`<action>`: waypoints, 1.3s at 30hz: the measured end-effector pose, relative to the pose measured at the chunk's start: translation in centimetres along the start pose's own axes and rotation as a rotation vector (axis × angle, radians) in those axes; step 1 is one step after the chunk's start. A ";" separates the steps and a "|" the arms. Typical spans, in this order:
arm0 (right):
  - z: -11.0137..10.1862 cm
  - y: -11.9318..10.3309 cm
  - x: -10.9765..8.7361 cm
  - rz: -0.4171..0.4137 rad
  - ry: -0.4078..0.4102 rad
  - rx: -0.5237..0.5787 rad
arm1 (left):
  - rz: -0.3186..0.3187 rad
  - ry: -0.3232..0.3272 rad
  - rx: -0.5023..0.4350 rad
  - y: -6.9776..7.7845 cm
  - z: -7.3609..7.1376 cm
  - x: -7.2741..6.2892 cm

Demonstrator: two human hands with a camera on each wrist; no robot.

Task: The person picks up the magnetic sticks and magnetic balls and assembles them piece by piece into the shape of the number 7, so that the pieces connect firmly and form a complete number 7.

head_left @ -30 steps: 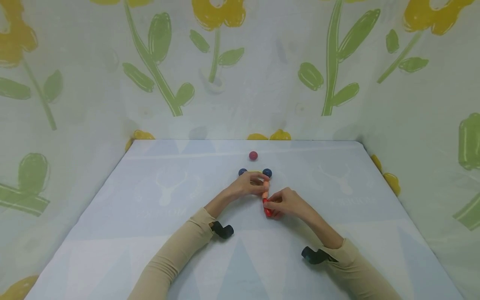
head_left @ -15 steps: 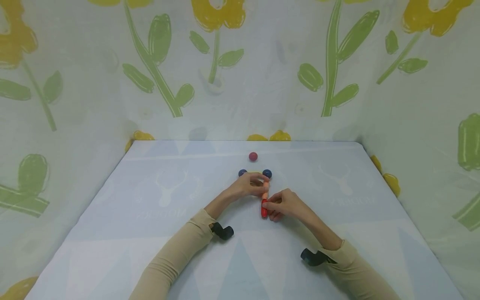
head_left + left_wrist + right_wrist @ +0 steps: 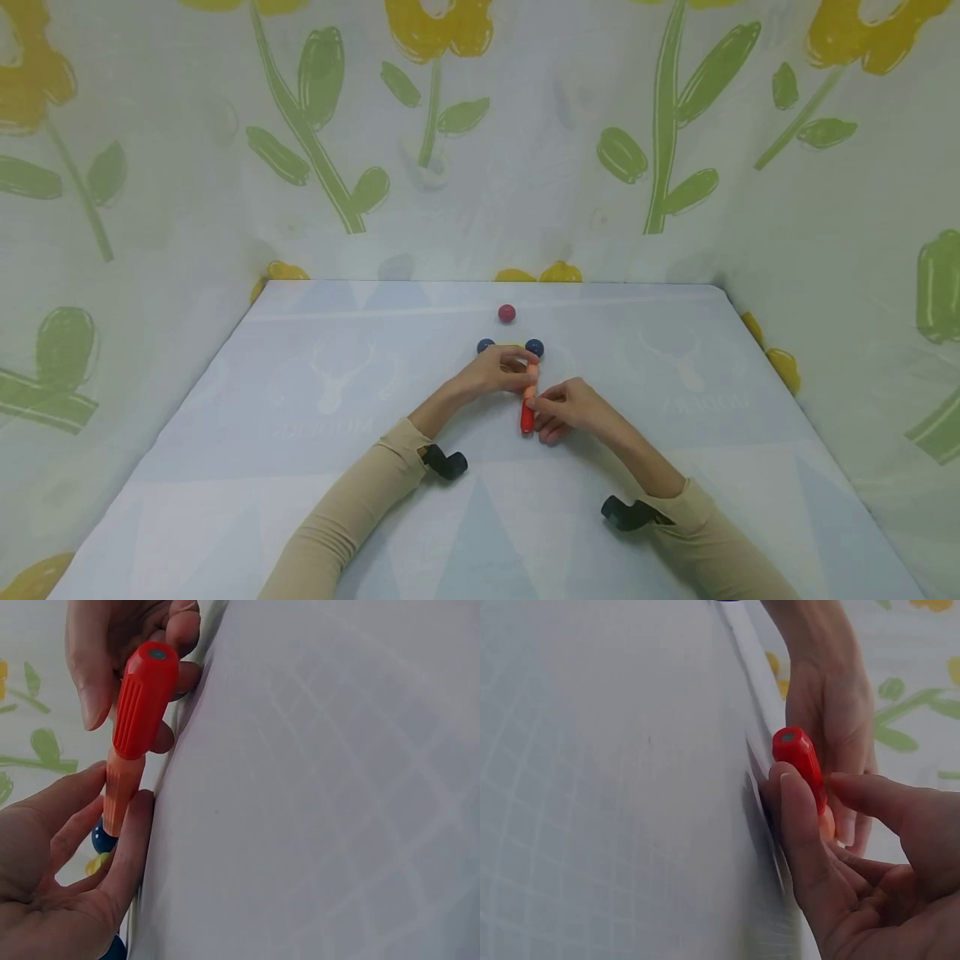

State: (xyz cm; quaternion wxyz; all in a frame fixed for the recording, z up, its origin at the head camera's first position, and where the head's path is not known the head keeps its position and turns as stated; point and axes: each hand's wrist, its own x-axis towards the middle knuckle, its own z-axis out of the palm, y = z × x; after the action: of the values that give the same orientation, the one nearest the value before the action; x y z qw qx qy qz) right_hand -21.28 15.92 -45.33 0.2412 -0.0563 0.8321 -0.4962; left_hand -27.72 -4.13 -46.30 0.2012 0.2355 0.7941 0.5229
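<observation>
In the head view my left hand [image 3: 497,369] pinches an orange magnetic rod [image 3: 531,388]. A red magnetic rod [image 3: 527,419] meets its near end, and the two lie almost in line. My right hand [image 3: 573,408] has its thumb and fingers around the red rod, lightly pinching it. The left wrist view shows the red rod [image 3: 146,701] end to end with the orange rod [image 3: 122,791]. At the orange rod's far end is a dark blue ball [image 3: 534,347]. A yellow rod [image 3: 512,344], partly hidden by my left hand, runs toward another blue ball [image 3: 486,343].
A dark pink ball [image 3: 507,313] lies alone beyond the blue balls. The pale patterned tabletop [image 3: 360,517] reaches back to a flower-printed curtain [image 3: 540,192], which also rises on both sides.
The red rod has swung its near end leftward, from slanting right to roughly in line with the orange rod. My left hand has held still; my right fingers have shifted slightly.
</observation>
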 end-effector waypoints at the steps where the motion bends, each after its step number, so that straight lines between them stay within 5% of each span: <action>1: -0.1 0.0 0.0 -0.001 -0.004 0.008 | 0.001 -0.003 -0.001 0.0 0.0 0.0; 18: -0.7 0.3 1.3 0.068 -0.004 0.105 | -0.040 -0.025 -0.104 -0.1 0.0 0.1; 29: -0.7 0.7 1.6 0.051 -0.024 0.123 | -0.064 -0.050 -0.091 0.0 -0.6 -0.1; 39: -0.5 0.7 1.9 0.064 -0.019 0.134 | -0.025 -0.038 -0.016 -0.2 -1.4 -0.5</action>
State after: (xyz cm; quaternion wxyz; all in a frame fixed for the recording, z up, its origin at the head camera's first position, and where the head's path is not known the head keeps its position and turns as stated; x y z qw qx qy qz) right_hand -23.06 16.03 -46.44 0.2683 -0.0181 0.7960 -0.5423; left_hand -28.15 -5.45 -45.92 0.2248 0.2340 0.7887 0.5222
